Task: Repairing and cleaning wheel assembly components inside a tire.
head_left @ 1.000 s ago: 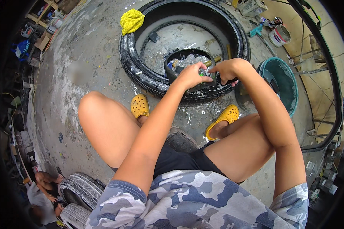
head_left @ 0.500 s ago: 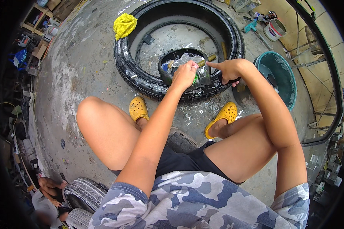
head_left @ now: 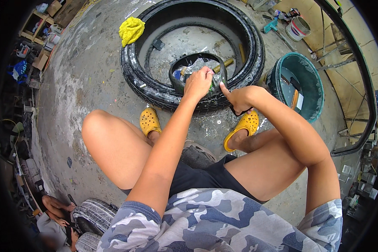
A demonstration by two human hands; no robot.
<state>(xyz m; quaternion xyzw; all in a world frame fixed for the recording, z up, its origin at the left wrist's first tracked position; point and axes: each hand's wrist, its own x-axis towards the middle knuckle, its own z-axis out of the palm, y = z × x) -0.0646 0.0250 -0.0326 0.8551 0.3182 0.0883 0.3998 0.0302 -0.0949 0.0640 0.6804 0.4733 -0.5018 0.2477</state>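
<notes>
A large black tyre (head_left: pixel 132 73) lies flat on the floor in front of me, wet and speckled with white. Over its near side rests a black open-topped container (head_left: pixel 172 67), with a shiny silvery piece, a blue item and a brownish stick (head_left: pixel 223 65) in it. At the container's near wall my left hand (head_left: pixel 198 83) is closed, fingertips pinched together; whatever they hold is hidden. My right hand (head_left: pixel 241 100) points its index finger at the container's right front wall. Its other fingers curl round a dark thing (head_left: pixel 238 112), mostly hidden under the hand.
A yellow cloth (head_left: pixel 131 31) hangs on the tyre's left rim. To the right stand a teal tub (head_left: pixel 321 94) holding water and some tools, a white bucket (head_left: pixel 297 29) and a teal-headed brush (head_left: pixel 270 26). Another person (head_left: pixel 54 222) sits near tyres (head_left: pixel 94 214) at lower left.
My right hand has come down and left, its index finger dropping from the container's rim to its front wall. My left hand stays at the container. The view has shifted slightly.
</notes>
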